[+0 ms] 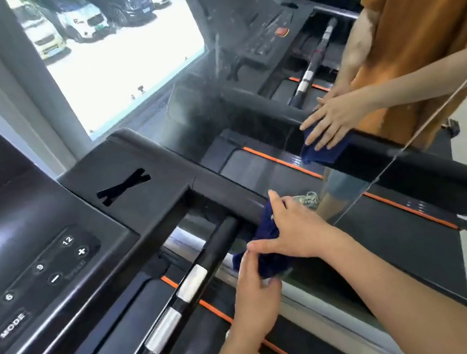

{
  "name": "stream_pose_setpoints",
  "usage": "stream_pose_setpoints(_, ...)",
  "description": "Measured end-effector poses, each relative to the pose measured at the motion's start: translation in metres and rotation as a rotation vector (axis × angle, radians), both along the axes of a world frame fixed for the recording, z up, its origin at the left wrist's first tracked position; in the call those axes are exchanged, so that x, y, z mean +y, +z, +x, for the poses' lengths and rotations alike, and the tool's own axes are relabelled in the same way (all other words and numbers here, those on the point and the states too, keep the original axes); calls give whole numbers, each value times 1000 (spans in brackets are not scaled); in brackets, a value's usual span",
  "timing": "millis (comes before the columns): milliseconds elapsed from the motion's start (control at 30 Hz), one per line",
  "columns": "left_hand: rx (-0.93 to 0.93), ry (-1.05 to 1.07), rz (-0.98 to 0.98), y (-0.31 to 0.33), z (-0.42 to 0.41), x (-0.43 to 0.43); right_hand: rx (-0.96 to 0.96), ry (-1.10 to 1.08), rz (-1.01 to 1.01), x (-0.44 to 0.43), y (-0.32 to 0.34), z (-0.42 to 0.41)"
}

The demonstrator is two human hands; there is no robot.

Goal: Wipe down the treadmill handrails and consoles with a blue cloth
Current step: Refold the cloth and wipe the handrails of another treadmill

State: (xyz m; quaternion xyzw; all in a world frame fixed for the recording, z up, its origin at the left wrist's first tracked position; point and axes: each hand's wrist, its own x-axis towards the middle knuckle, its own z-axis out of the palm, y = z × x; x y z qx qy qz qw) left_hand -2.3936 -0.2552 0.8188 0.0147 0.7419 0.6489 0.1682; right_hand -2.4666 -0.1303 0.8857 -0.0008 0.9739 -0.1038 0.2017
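Observation:
A dark blue cloth (266, 228) is draped over the black right handrail (222, 192) of the treadmill, close to where the rail joins the console (55, 270). My right hand (296, 229) lies on top of the cloth with straight fingers and presses it onto the rail. Below it, my left hand (254, 293) pinches the hanging lower edge of the cloth. The rail under both hands is hidden.
A short inner grip bar (191, 282) with silver sensor plates runs left of my hands. A mirror (262, 115) stands right beside the handrail and reflects my hands, the cloth and the treadmill. Behind the console is a window (117, 56) onto parked cars.

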Motion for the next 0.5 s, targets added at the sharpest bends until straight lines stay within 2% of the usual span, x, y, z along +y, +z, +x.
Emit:
stream_pose_setpoints(133, -195, 128, 231, 3, -13, -3, 92, 85, -68, -22, -6, -38)
stream_pose_setpoints(200, -212, 165, 216, 4, -14, 0, 82, 127, -104, -20, -8, -48)
stream_pose_setpoints(300, -128, 232, 70, 4, -10, 13, 42, 108, -228, -11, -11, -57)
stream_pose_setpoints(433, 31, 267, -201, 7, -12, 26, -110, -100, -518, 6, -15, -61)
stream_pose_setpoints(500, 122, 291, -299, 11, -18, 31, -101, -118, -521, 23, -16, -43)
